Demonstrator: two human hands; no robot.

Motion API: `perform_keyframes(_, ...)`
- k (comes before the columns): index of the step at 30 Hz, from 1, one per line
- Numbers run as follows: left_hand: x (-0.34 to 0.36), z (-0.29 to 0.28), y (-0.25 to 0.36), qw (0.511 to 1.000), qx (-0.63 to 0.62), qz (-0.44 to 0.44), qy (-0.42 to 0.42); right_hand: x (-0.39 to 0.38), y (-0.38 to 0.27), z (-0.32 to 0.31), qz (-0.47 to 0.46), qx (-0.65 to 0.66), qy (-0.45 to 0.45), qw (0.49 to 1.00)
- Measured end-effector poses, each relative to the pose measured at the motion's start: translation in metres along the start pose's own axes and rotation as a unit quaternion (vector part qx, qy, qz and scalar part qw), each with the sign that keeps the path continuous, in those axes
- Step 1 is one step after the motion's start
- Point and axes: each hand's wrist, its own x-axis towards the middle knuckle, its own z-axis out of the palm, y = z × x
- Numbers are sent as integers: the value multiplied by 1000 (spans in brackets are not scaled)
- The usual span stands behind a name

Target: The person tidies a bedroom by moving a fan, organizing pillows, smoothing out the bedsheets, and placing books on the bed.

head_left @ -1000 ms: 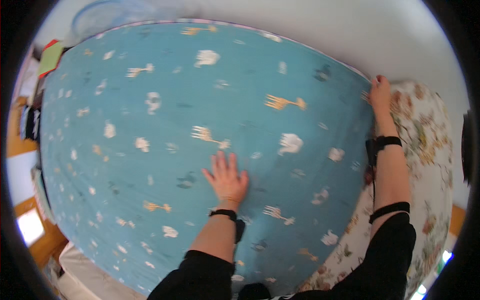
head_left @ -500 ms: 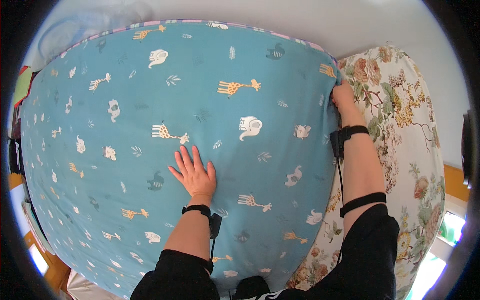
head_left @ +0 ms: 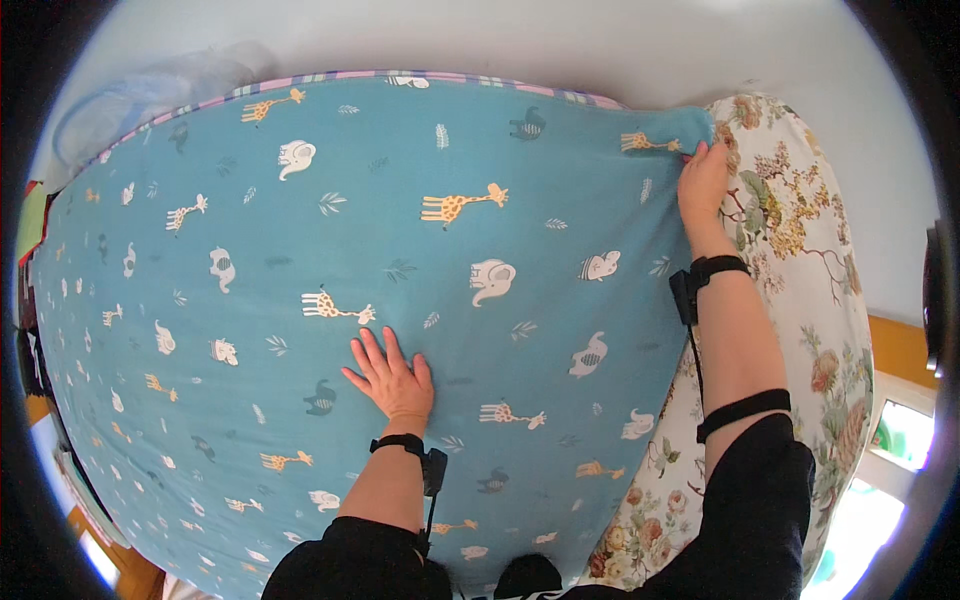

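Observation:
A teal bed sheet [head_left: 380, 235] printed with giraffes, elephants and leaves spreads over most of the bed. My left hand [head_left: 397, 387] lies flat on it near the middle, fingers spread, holding nothing. At the far right, my right hand [head_left: 704, 186] is closed on the sheet's corner, which is drawn out to a point over the floral cover [head_left: 785, 250]. The tips of my right fingers are partly hidden by the fabric. Between sheet and wall, a pink and blue checked edge [head_left: 380, 74] shows along the far side.
A pale wall [head_left: 560, 35] runs behind the bed. Clear, crumpled plastic [head_left: 150, 105] rests at the far left. Books or folders [head_left: 33, 225] stand along the left rim. On the right, a dark object [head_left: 937, 300] hangs by the wall, above a bright window [head_left: 860, 530].
My right hand has pulled the sheet's corner outward to the right, over the floral cover. The left hand stays flat on the sheet, while the view has shifted slightly.

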Motion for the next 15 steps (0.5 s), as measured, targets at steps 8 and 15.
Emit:
perform_keyframes(8,3,15,-1,999,13,29,21,-26,-8,107,108,-85,-62,989)
perform_keyframes(15,1,3,18,999,21,12,46,-52,-4,110,18,-4,-102,995)
